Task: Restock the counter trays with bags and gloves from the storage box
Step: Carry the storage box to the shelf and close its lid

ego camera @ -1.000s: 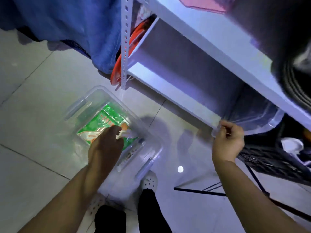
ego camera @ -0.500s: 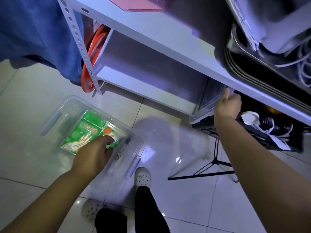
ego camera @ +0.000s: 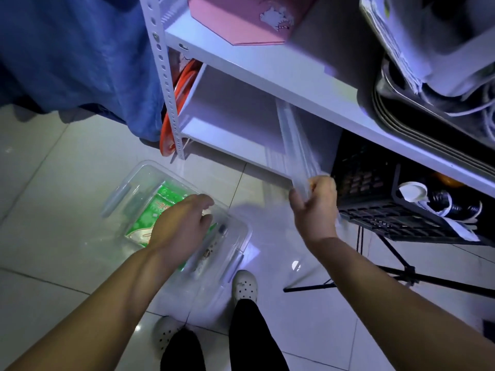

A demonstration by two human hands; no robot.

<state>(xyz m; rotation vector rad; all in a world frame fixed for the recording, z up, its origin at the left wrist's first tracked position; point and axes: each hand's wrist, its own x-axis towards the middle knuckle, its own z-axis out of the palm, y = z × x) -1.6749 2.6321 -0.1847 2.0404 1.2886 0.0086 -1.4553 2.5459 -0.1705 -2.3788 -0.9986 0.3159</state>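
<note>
A clear plastic storage box point(ego camera: 122, 188) sits open on the tiled floor. Inside lies a green printed packet point(ego camera: 163, 202) with a glove picture, and a narrow pack point(ego camera: 211, 247) lies along the near wall. My left hand point(ego camera: 179, 226) reaches into the box, its fingers curled onto the packet's upper edge. My right hand point(ego camera: 314, 203) pinches the clear lid point(ego camera: 294, 145), which stands on edge, tilted against the white shelf unit point(ego camera: 267, 68).
A black crate point(ego camera: 375, 199) holding cups and dark items sits under the shelf at right. Black tripod legs point(ego camera: 401, 277) cross the floor. A pink box point(ego camera: 241, 20) is on the shelf, and blue cloth point(ego camera: 80, 54) hangs left. My white clogs point(ego camera: 245, 286) stand beside the box.
My right hand has raised the clear lid from lying low by the shelf to standing on edge against it. My left hand stays on the green packet in the box.
</note>
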